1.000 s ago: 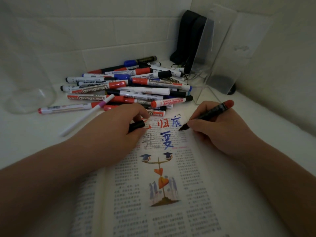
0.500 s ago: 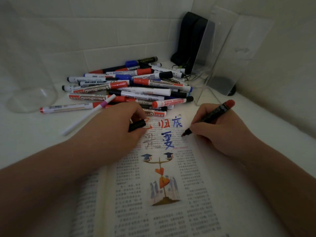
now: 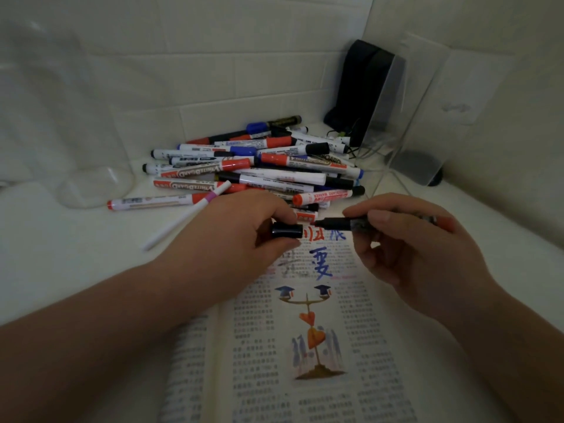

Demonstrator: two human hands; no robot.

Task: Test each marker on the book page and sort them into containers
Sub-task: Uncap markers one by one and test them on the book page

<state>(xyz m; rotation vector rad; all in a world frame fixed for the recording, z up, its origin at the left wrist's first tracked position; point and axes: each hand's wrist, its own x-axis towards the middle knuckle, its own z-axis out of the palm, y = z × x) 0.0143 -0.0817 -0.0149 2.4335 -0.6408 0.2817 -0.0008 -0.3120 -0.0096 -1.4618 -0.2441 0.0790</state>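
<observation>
1. The left hand [image 3: 241,227] is held low over the top of the book page [image 3: 305,346], knuckles up, with the forearm stretched in from the lower left.
2. A black cap [image 3: 287,230] is pinched between its thumb and curled fingers, and the cap's mouth is turned to the right.
3. The right hand [image 3: 418,248] is raised over the right edge of the page, with the wrist bent inward.
4. A marker [image 3: 338,223] is clamped between its thumb and curled fingers. The barrel is kept nearly level, the dark tip is pointed left, and the red end is seen past the knuckles on the right.
5. The tip is seen just beside the cap's mouth, with a narrow gap between them. Both are held above the written characters [image 3: 320,267], red and blue, at the head of the page.
6. The upper left corner of the page is hidden by the left hand.
7. A heap of markers [image 3: 259,169], capped in red, blue and black, is spread on the white table [image 3: 76,254] just behind the hands. Its near edge is partly covered by the left hand.
8. A thin white pen [image 3: 186,221] with a purple band is laid slantwise beside the left hand.
9. A clear jar [image 3: 91,184] is seen at the far left, well apart from the hands.
10. A clear box [image 3: 396,117] is stood at the right, behind the right hand.
11. A black object [image 3: 357,87] is set in the tiled corner, partly screened by that box.
</observation>
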